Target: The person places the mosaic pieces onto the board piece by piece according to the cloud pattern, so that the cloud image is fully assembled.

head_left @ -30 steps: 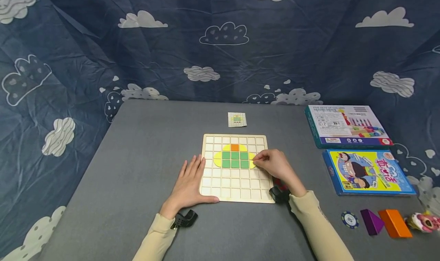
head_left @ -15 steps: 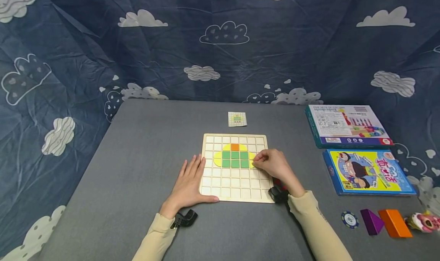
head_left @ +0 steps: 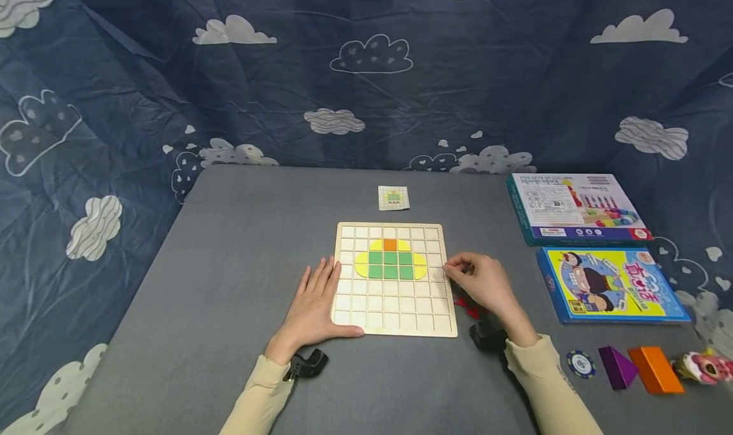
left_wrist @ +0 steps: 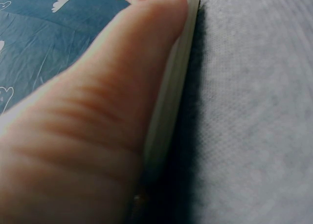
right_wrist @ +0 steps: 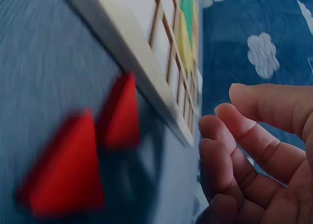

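The left hand [head_left: 317, 304] lies flat against the grid board's [head_left: 395, 324] left edge, bracing it on the desk [head_left: 229, 263]. The right hand [head_left: 483, 282], loosely curled and empty, hovers off the board's right edge above 2 red triangles [right_wrist: 93, 145]; pinch 1 cleanly by its edges.

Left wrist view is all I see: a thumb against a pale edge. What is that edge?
Observer: The rim of a wooden grid board; the left hand lies flat along its left side.
Visitor: Anything on the board?
Observer: Green, yellow and orange tiles fill cells near its top middle.
Visitor: And the other hand?
Observer: The right hand hovers at the board's right edge, fingers loosely curled, holding nothing.
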Demonstrator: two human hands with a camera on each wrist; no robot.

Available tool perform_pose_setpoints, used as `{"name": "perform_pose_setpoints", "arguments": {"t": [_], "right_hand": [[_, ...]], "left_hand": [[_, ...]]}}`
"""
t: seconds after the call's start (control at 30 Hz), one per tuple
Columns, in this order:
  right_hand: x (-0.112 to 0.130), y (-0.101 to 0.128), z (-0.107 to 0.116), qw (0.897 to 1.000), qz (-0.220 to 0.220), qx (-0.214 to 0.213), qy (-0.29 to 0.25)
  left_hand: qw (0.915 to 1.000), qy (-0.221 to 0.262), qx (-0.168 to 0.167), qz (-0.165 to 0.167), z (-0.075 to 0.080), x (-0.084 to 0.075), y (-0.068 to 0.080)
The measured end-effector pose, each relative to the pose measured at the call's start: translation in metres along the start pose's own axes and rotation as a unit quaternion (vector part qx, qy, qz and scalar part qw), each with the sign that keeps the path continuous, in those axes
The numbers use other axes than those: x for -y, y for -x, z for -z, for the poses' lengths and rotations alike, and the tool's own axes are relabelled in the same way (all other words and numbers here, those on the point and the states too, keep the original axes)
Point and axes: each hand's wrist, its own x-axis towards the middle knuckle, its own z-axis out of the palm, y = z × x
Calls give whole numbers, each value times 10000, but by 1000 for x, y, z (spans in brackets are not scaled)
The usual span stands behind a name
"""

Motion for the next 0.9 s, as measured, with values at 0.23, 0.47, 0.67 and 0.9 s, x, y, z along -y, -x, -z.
{"name": "perform_pose_setpoints", "arguments": {"t": [0.23, 0.47, 0.67, 0.9], "right_hand": [[-11, 9, 20, 9997, -80, 54, 213], [-21, 18, 24, 9981, 47, 524, 318], [-25, 24, 23, 9959, 134, 867, 241], [-26, 25, 22, 9939, 253, 1048, 219]], "left_hand": [[10000, 0, 18, 42, 0, 1, 2], [10000, 10, 9, 16, 0, 0, 1], [10000, -5, 14, 17, 0, -1, 0], [10000, 26, -7, 1, 1, -1, 0]]}}
